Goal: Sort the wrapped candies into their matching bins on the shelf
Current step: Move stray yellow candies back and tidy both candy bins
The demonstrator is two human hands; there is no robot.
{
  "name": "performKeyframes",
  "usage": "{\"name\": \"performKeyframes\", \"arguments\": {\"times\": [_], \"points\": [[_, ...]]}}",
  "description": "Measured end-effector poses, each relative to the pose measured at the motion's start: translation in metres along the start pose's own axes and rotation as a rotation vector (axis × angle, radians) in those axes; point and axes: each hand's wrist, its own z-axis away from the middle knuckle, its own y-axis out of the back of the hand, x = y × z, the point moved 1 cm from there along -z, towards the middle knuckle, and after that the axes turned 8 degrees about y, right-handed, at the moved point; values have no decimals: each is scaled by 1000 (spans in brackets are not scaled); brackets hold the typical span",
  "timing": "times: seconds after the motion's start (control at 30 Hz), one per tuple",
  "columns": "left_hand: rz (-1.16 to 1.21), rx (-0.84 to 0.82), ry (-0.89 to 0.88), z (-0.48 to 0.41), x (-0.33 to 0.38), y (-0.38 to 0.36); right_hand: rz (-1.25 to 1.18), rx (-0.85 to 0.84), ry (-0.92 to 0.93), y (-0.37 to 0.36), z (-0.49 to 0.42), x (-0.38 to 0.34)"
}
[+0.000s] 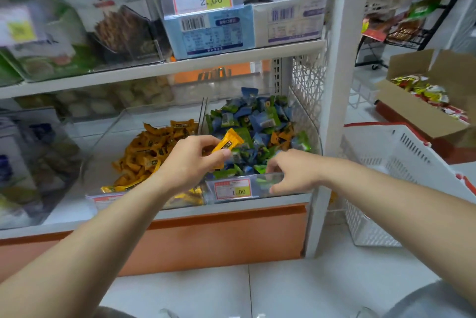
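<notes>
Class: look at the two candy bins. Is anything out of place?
Yes. A few orange candies lie among blue and green candies in the right bin; they match the left bin. The left hand pinches one orange candy.

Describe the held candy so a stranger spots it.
On the lower level of the white shelf, the right clear bin holds blue and green candies. Above its left edge the left hand pinches an orange candy, the only one lifted.

Lower shelf (231,205), white board, two clear bins side by side on it: left bin (103,150) heaped with orange candies (152,147), right bin (306,122) full of blue and green candies (257,117), a few orange ones mixed in. The upper shelf (231,59) carries a blue box (208,32) and a white box (291,19).
</notes>
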Motion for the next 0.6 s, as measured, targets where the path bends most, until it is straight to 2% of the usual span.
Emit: {"name": "performKeyframes", "arguments": {"times": [0.2,0.33,0.47,0.6], "points": [[41,-11,32,5,-14,5,-9,-259,-52,-2,-16,7],[70,-34,53,7,-19,7,9,-351,-111,0,-26,6],[141,-22,59,8,-21,8,44,-336,-112,-1,-28,4],[274,-57,70,8,-21,7,-4,-178,-73,-2,-19,5]]}}
